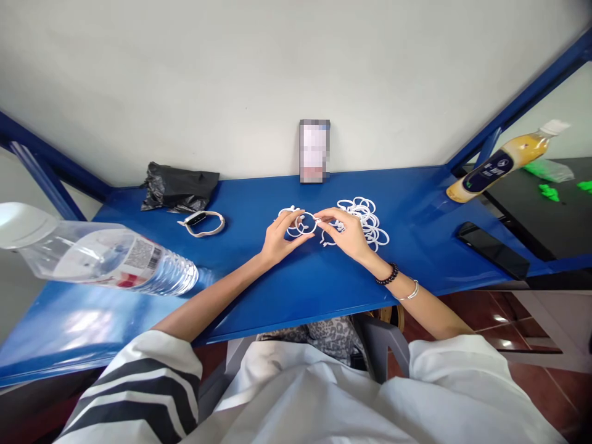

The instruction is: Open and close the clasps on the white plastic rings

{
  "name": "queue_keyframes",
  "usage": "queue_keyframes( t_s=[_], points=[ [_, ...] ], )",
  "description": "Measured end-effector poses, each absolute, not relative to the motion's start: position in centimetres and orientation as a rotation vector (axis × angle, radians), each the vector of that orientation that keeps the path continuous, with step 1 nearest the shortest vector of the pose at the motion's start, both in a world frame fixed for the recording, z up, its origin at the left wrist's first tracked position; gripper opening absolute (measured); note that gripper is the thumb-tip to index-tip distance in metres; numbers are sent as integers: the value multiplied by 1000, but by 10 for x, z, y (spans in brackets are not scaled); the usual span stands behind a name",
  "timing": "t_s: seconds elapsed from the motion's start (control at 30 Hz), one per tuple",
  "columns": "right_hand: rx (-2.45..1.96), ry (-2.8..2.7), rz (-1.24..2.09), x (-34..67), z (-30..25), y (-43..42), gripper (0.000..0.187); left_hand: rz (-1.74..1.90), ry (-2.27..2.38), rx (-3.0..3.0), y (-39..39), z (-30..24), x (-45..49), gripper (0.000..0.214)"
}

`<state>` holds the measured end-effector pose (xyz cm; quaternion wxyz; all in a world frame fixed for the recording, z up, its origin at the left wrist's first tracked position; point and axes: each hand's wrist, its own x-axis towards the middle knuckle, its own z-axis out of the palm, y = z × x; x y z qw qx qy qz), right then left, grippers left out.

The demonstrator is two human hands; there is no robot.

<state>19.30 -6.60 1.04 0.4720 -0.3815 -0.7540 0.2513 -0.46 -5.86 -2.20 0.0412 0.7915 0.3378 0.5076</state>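
A thin white cord ring (306, 232) is held up between my two hands over the blue table. My left hand (280, 239) grips its left side between thumb and fingers. The fingertips of my right hand (348, 234) pinch it at the right, where a small joint or knot shows. Other white rings lie just behind my left hand, partly covered by its fingers. Beside and beyond my right hand is a loose pile of white rings (370, 221), some hidden by that hand.
The blue table (250, 302) meets a wall. At left stand a large clear bottle (111, 256), a watch (203, 225) and a black plastic bag (180, 188). A phone (314, 151) leans on the wall. At right are a yellow drink bottle (497, 163) and a dark phone (493, 250).
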Motion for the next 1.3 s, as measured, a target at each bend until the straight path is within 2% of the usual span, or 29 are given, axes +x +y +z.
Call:
queue_keyframes(
  t_s=[0.37,0.67,0.87,1.0,1.1,1.17,1.3],
  points=[
    [-978,-1826,520,193,7,-63,10,1544,1062,2372,-54,-18,-2,48],
    [-995,-1777,583,194,9,-65,19,1533,1026,2408,-58,-17,1,40],
    [-1000,-1845,613,194,11,-65,14,1478,1091,2398,-54,-17,-2,33],
    [-970,-2122,523,207,21,-59,45,1471,1362,2339,-47,-24,-6,34],
    [-931,-2439,580,221,26,-53,51,1412,1563,2271,-42,-31,-7,34],
    [-928,-2569,573,227,24,-51,46,1340,1650,2247,-41,-35,-8,34],
    [-962,-2659,490,228,15,-49,19,1248,1693,2286,-40,-41,-7,35]
  ],
)
